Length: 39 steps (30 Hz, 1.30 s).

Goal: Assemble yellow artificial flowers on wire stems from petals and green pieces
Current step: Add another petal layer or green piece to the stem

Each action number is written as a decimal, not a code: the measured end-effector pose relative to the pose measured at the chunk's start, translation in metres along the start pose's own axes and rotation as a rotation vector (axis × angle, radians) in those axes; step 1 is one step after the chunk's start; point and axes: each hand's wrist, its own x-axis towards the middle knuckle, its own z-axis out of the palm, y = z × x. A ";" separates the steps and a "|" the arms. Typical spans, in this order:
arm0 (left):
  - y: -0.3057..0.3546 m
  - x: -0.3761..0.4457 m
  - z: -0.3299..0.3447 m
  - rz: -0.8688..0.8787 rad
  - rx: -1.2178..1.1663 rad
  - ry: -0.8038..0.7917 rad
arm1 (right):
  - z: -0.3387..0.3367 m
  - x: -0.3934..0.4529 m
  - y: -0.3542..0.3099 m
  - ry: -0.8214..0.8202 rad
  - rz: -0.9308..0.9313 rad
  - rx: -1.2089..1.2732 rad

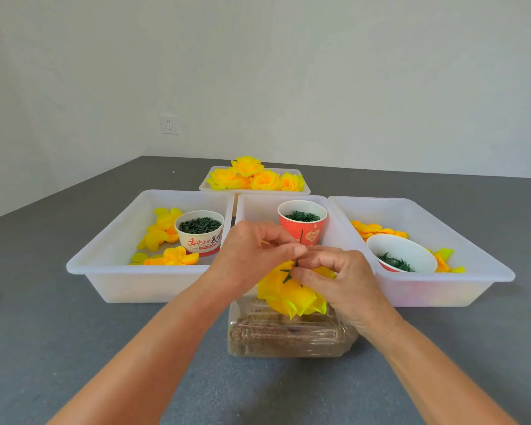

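The step in hand looks like seating the green calyx (287, 275) against the back of a yellow flower head (292, 297), which hangs upside down just in front of the middle white tray (258, 207) and directly above a clear plastic container (285, 335) filled with grainy brown material. The left hand (252, 256) has its thumb and forefinger pinched on the thin dark green stem (301, 237) that rises above the flower. The right hand (334, 274) pinches at the calyx where stem meets petals, its other fingers curled loosely.

The next move probably calls for a steady pinch on the stem while the calyx slides flush to the petals (the fabric looks soft and will crumple under pressure).

The petals are thin, crinkled yellow cloth, folded in layers; the calyx is a spiky, star-shaped piece, likely plastic. Inside the middle tray stands a red paper cup (302, 225) of small dark green rings. Left of the middle tray, another tray holds loose yellow petals (160, 231) and a white paper cup (200, 233) of green pieces. Behind it, finished flowers (252, 177) fill a shallow tray.
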 end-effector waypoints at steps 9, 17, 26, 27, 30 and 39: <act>0.004 0.008 0.002 0.053 0.151 -0.081 | 0.016 -0.003 0.004 0.166 0.053 0.044; 0.004 0.010 0.003 0.117 0.187 -0.114 | 0.017 -0.008 0.012 0.141 0.058 0.066; 0.008 0.010 0.004 0.106 0.212 -0.078 | 0.028 -0.017 -0.005 0.398 -0.006 -0.426; 0.008 0.010 0.004 0.107 0.216 -0.076 | 0.031 -0.017 -0.008 0.434 -0.016 -0.482; 0.008 0.009 0.004 0.106 0.235 -0.072 | 0.038 -0.013 -0.016 0.483 0.005 -0.601; 0.008 0.008 0.004 0.108 0.219 -0.061 | 0.055 -0.017 -0.002 0.663 -0.027 -0.448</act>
